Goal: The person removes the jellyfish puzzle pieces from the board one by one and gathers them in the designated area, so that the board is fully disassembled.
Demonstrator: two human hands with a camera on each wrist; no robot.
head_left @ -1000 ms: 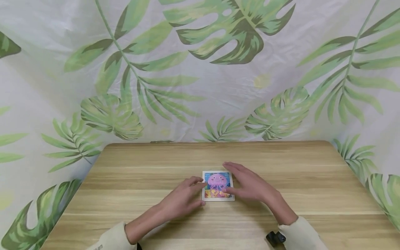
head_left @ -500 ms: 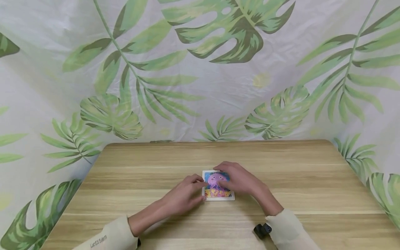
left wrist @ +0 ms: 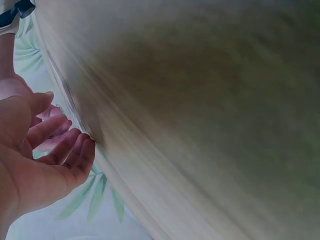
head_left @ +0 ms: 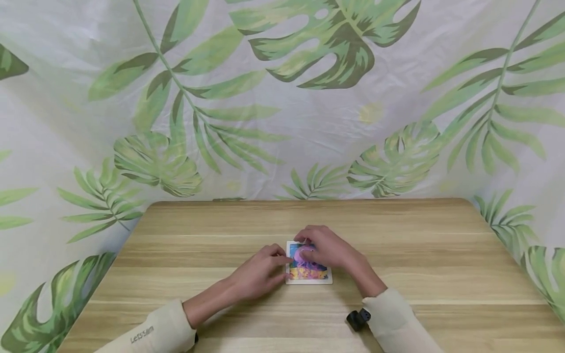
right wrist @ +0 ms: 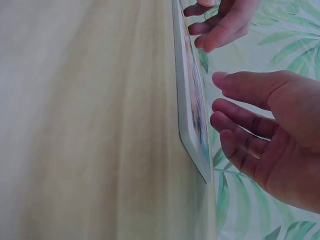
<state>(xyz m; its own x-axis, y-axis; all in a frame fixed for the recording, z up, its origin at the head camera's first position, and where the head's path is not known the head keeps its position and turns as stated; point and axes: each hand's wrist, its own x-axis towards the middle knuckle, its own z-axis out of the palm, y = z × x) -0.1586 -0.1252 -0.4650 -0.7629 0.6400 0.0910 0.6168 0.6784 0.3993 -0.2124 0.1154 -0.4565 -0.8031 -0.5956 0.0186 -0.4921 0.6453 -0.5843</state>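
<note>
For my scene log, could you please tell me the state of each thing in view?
Jellyfish picture: face up on the table, partly covered.
Left hand: fingers bent, at the picture's left edge.
Right hand: fingers loosely bent, over the picture.
Leaf-print cloth: hanging, slightly creased.

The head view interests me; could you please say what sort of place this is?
Probably a makeshift indoor recording corner: a leaf-printed backdrop hangs behind a wood-grain table, and a small black device sits by the right sleeve.
</note>
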